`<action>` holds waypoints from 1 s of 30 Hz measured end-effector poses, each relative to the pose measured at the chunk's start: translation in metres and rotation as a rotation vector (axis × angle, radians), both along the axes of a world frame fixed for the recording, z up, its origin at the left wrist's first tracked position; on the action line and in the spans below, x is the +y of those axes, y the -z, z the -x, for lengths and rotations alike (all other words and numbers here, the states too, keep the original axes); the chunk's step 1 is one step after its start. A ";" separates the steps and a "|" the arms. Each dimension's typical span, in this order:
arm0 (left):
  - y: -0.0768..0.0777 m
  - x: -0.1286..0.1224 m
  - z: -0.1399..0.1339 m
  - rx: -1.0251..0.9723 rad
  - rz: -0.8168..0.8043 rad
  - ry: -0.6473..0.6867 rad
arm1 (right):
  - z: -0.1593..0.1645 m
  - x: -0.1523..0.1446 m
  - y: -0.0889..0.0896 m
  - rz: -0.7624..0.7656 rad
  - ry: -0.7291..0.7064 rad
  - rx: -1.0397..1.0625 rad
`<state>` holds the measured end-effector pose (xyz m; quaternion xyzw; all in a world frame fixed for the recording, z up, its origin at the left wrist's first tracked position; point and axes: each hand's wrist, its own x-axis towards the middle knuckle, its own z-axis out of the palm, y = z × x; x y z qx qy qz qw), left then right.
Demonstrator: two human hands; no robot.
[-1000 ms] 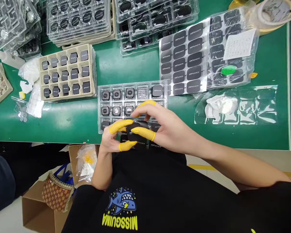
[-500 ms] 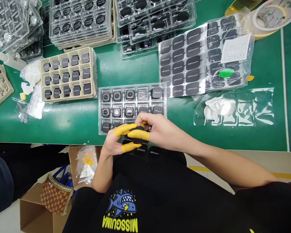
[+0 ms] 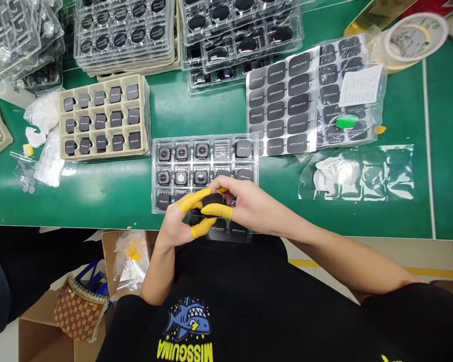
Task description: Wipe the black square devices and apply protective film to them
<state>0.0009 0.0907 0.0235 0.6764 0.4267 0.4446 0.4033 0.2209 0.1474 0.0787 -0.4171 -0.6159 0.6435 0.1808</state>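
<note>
Between my hands is a small black rounded-square watch body (image 3: 213,199), seen partly behind yellow finger cots. My left hand (image 3: 178,221) pinches its left side with thumb and index finger. From the right, my right hand (image 3: 245,205) grips it with thumb and bent fingers. Just beyond lies a clear plastic tray (image 3: 154,176) with several similar watch bodies, some sensor side up, some covered by HiFuture-marked films. One back-row pocket shows bare ridged plastic. A strip of black HiFuture films (image 3: 228,230) lies below my hands at the table edge, partly hidden.
A beige pulp tray (image 3: 62,125) of dark square pieces stands left. Stacked clear trays (image 3: 124,55) line the back. To the right are a HiFuture sticker sheet (image 3: 283,105), bagged sheets (image 3: 330,93), tape rolls (image 3: 415,37) and a clear film with crumpled white paper (image 3: 335,173).
The watch body has tilted, so its top face shows more between my fingers. My left thumb has shifted slightly up and left. The camera view has moved a little.
</note>
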 end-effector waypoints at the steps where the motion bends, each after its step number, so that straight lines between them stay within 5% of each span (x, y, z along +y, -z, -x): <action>1: 0.000 0.000 0.000 0.015 0.008 -0.014 | 0.001 0.001 0.001 -0.004 -0.003 0.016; 5: -0.006 -0.002 0.003 -0.029 0.093 -0.055 | -0.006 0.022 0.012 -0.151 0.073 0.005; 9: -0.016 -0.003 0.016 -0.115 0.095 -0.091 | -0.017 0.066 0.042 -0.414 0.282 -0.298; 16: -0.017 -0.015 0.030 -0.152 0.153 -0.172 | -0.004 0.091 0.091 -0.610 0.265 -0.617; 20: -0.013 -0.022 0.035 -0.146 0.171 -0.185 | 0.004 0.091 0.094 -0.749 0.292 -0.713; 30: -0.008 -0.029 0.044 -0.052 0.181 -0.246 | 0.035 0.111 0.079 -0.816 0.029 -0.774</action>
